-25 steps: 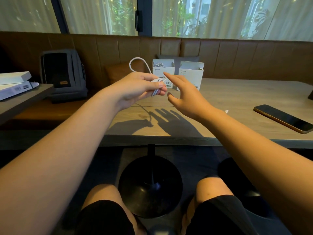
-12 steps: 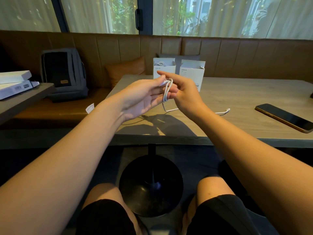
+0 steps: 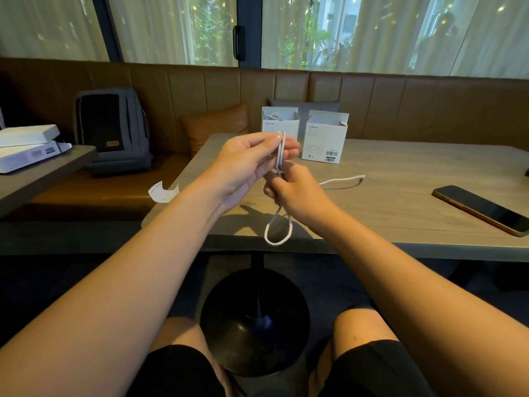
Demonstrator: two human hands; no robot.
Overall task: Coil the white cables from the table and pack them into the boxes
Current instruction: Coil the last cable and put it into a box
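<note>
My left hand (image 3: 252, 161) pinches the top of a white cable (image 3: 279, 230) folded into loops, held above the table's near edge. Just below it, my right hand (image 3: 294, 190) grips the same strands with curled fingers. A loop hangs down under my right hand. The cable's loose end trails to the right across the wooden table (image 3: 400, 202). Two open white boxes stand at the table's far side: the left box (image 3: 279, 124) has a coiled white cable inside, and the right box (image 3: 325, 138) shows a barcode label; I cannot see into it.
A dark phone (image 3: 481, 209) lies flat at the table's right. A grey backpack (image 3: 111, 130) rests on the brown bench at left, by an orange cushion (image 3: 214, 123). White boxes (image 3: 28, 144) sit on a side table far left. A paper slip (image 3: 163, 191) sticks out behind my left forearm.
My hands came together on the cable. The right hand, open and apart a second ago, now grips the strands and has slid below the left; a loop now hangs down.
</note>
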